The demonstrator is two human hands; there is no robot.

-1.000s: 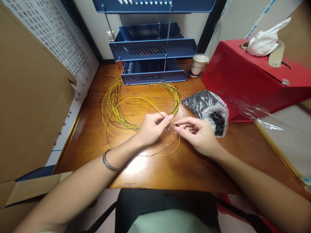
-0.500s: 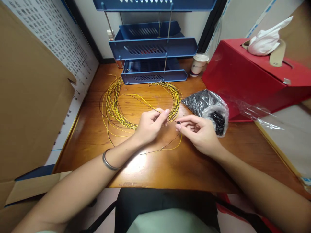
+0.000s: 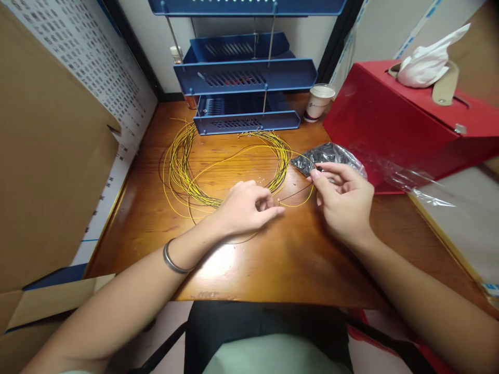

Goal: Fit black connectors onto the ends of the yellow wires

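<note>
A small black connector (image 3: 318, 168) sits pinched between the thumb and fingertips of my right hand (image 3: 345, 200), with yellow and dark wires running from it. My left hand (image 3: 251, 208) hovers low over the wood, fingers loosely curled and thumb apart, with nothing visible in its grasp. Just off its fingertips is a pale wire tip (image 3: 278, 201). A large loop of yellow and black wires (image 3: 183, 176) lies behind my left hand. Partly hidden by my right hand, a clear plastic bag of small black pieces (image 3: 323, 154) rests on the table.
Blue tiered trays (image 3: 245, 122) stand at the back of the wooden table (image 3: 296, 265). A paper cup (image 3: 318, 103) is beside them. At right is a red box (image 3: 390, 130) with tissue on top; at left, a cardboard sheet (image 3: 50, 145).
My right hand has moved right and away from me, carrying the connector and drawing its wires along. My left hand has let go of the wire and turned palm down.
</note>
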